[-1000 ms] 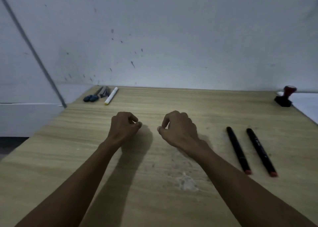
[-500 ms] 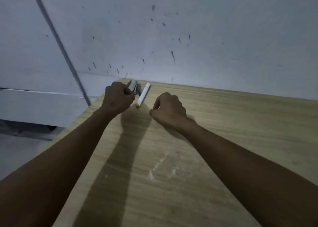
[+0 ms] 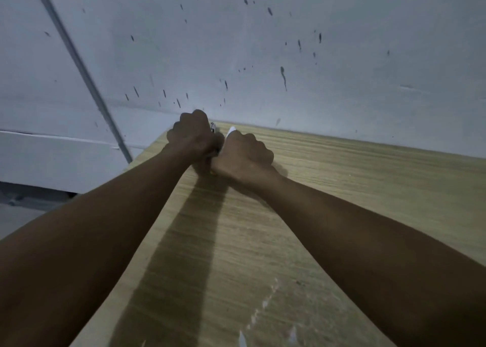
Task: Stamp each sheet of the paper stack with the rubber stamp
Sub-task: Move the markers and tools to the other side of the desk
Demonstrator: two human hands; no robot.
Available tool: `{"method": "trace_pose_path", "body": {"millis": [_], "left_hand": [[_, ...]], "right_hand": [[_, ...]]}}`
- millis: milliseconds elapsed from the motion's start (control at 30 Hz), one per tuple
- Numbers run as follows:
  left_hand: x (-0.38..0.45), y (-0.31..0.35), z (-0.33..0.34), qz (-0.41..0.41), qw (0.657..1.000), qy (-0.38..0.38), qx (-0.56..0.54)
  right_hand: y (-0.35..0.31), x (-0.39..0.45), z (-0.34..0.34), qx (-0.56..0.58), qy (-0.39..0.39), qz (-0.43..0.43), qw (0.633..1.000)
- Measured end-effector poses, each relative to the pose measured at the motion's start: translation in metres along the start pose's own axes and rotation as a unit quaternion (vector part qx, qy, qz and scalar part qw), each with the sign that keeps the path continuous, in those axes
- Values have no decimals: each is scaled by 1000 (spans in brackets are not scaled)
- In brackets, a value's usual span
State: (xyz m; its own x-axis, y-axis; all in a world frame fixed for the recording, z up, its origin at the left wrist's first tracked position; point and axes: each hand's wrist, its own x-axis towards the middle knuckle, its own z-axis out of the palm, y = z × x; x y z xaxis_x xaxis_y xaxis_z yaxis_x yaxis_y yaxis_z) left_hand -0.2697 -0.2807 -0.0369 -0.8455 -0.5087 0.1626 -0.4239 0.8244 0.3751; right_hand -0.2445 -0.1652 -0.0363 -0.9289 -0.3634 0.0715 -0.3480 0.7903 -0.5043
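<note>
I see both hands out at the far left corner of the wooden table (image 3: 328, 215). L hand (image 3: 193, 133) sits right at the corner, fingers curled into a fist shape over a small dark/metallic item (image 3: 213, 127) that pokes out on its right side; can't tell if it actually grips that item or just covers it. R hand (image 3: 242, 153) is just beside it, nearly touching, knuckles up and fingers curled under. A white marker (image 3: 231, 130) shows its tip past the R hand's far side, w/ the rest hidden beneath the hand; can't tell whether the fingers clamp it or only lie on it.

Edges: table's L edge runs diagonally from the corner down toward bottom left, directly under the L forearm, so that arm hangs partly off the table. Far edge butts against a grey wall (image 3: 342, 57) speckled w/ dark marks; no gap visible there. A thin grey pipe or trim strip (image 3: 79, 57) slants down the wall to the left of the corner.

Room: the tabletop to the right of and nearer than the hands is bare wood, w/ pale scuff marks (image 3: 263, 307) near the bottom edge of view. Both forearms cast a wide shadow between them.

Paper stack and rubber stamp: neither is in this view.
</note>
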Motion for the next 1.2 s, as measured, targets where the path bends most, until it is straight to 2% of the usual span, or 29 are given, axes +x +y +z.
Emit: {"method": "trace_pose_path", "body": {"millis": [133,233,467,800,933,1200], "left_hand": [[5,7,2,-2,1000,-6,7],[3,10,3,-2,1000,17,-10],[-36,15,-1,28,994,39,-103],[-182,49,-23,45,988,37,-142],[-257,62,-26,69,982,46,-171],[-342,88,0,114,977,-13,-178]], "right_hand": [[1,1,-5,16,-13,2,1000],[7,-4,-11,23,-13,9,1000],[29,-53,-34,-9,20,11,1000],[72,-184,-76,-44,91,73,992],[98,-247,-91,-46,92,105,989],[151,-337,-111,-87,113,166,976]]}}
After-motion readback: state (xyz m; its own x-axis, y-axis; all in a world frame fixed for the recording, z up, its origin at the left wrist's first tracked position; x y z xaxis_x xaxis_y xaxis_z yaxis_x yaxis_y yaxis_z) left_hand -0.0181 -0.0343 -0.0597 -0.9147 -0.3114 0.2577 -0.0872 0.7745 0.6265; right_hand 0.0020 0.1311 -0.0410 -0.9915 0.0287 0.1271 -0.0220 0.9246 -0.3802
